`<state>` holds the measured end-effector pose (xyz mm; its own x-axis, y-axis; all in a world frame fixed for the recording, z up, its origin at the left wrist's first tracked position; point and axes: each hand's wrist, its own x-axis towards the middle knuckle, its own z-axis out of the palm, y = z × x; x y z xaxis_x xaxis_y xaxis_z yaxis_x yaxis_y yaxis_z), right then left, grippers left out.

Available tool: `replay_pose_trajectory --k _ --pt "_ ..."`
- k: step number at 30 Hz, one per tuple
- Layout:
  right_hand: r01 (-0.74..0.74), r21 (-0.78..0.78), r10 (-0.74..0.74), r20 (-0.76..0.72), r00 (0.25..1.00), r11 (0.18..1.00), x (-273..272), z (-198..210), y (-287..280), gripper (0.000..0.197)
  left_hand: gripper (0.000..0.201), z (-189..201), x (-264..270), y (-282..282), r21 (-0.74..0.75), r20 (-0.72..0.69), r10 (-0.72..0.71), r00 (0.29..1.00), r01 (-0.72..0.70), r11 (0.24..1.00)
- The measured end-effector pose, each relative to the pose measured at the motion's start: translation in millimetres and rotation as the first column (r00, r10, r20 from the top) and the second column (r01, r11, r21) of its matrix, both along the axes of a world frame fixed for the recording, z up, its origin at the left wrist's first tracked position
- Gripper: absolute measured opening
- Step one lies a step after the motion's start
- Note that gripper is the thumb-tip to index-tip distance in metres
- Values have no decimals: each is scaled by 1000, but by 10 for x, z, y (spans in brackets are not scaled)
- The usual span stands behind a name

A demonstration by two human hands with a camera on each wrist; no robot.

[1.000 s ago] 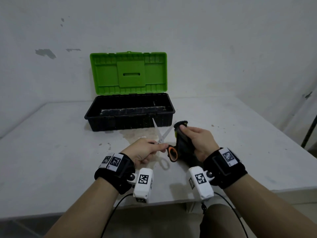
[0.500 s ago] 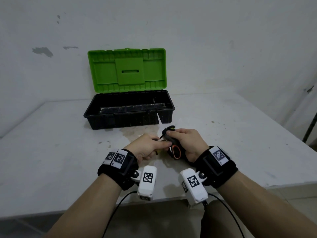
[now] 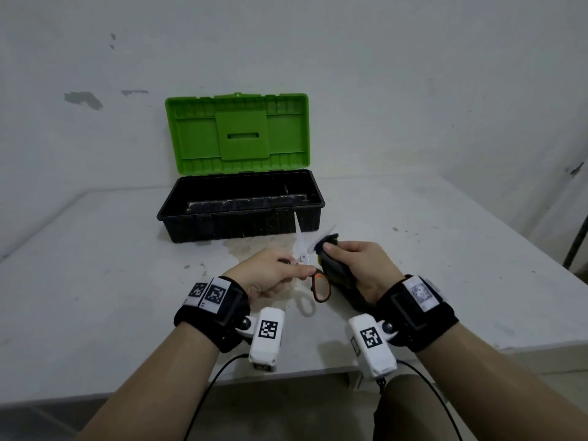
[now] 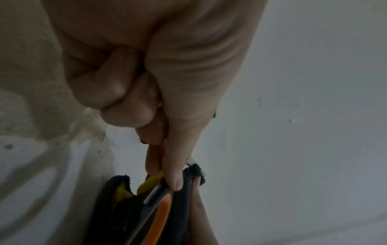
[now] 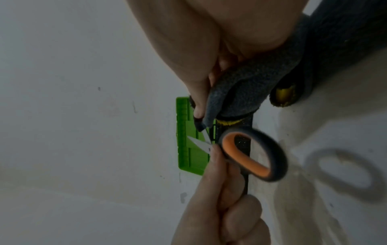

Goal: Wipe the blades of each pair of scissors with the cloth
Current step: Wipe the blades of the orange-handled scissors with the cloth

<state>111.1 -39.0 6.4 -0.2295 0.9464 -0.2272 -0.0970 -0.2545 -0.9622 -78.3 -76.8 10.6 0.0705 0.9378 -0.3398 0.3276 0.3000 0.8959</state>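
Note:
One pair of scissors [image 3: 301, 246] with grey-and-orange handles hangs above the table, blades spread in a V and pointing away from me. My left hand [image 3: 270, 275] grips it near the pivot and one handle loop; the other loop [image 3: 321, 289] hangs free. In the left wrist view the thumb [image 4: 175, 182] presses on the handle [image 4: 161, 215]. My right hand [image 3: 356, 262] pinches a dark grey cloth with yellow trim [image 3: 337, 272] around the right blade. The right wrist view shows the cloth [image 5: 247, 82] folded over that blade, while the left blade [image 5: 199, 142] is bare.
An open toolbox with a black base [image 3: 241, 218] and an upright green lid [image 3: 237, 135] stands just beyond the blade tips. The white table [image 3: 95, 265] has a stained patch under my hands. Its front edge is close to my wrists.
Half a second ago the cloth sat near the scissors' pivot; my right hand has since slid it outward along the right blade. The left hand keeps its hold.

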Motion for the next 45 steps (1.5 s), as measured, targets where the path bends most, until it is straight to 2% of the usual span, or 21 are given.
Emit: replay_pose_trajectory --k 5,8,11,16,19,21,23,25,27,30,32,37,42,45 --pt "-15 -3 15 -11 1000 1000 -22 22 19 9 17 37 5 21 -33 13 18 1000 -18 999" --pt "-7 -18 7 -38 999 1000 -27 33 17 13 16 48 -7 23 -59 170 83 982 -74 996" --pt "37 -34 -38 -41 998 999 -17 12 46 15 11 42 -30 23 -2 330 88 940 -92 996" --pt "47 -73 -54 -100 994 996 -7 -5 67 10 7 41 -61 96 90 462 238 854 -312 946" --pt "15 -70 -21 -86 996 997 24 -8 49 9 14 23 -67 117 112 503 333 797 -443 890" --pt "41 -74 -48 -102 994 996 80 -5 66 12 18 9 -95 113 132 509 385 770 -512 849" --pt "140 -46 -145 -134 980 989 151 32 117 13 21 6 -131 96 152 501 404 766 -537 830" --pt "250 44 -241 -151 959 967 216 116 184 13 22 4 -152 76 174 464 390 796 -513 841" --pt "288 152 -269 -134 954 946 253 197 245 15 22 -8 -154 60 194 415 350 840 -458 868" --pt "205 264 -213 2 977 943 239 252 263 14 23 -8 -116 32 201 375 252 892 -344 917" --pt "123 276 -157 104 982 953 202 239 231 16 22 21 -77 8 201 334 211 919 -288 936" --pt "-65 288 -33 321 946 955 130 139 104 18 17 73 -26 2 246 285 245 927 -318 916" --pt "-76 261 -6 297 955 962 45 70 67 19 16 14 87 20 318 274 348 896 -426 847" --pt "-68 229 14 229 973 971 -8 42 26 20 19 -50 157 12 362 231 437 869 -494 791"
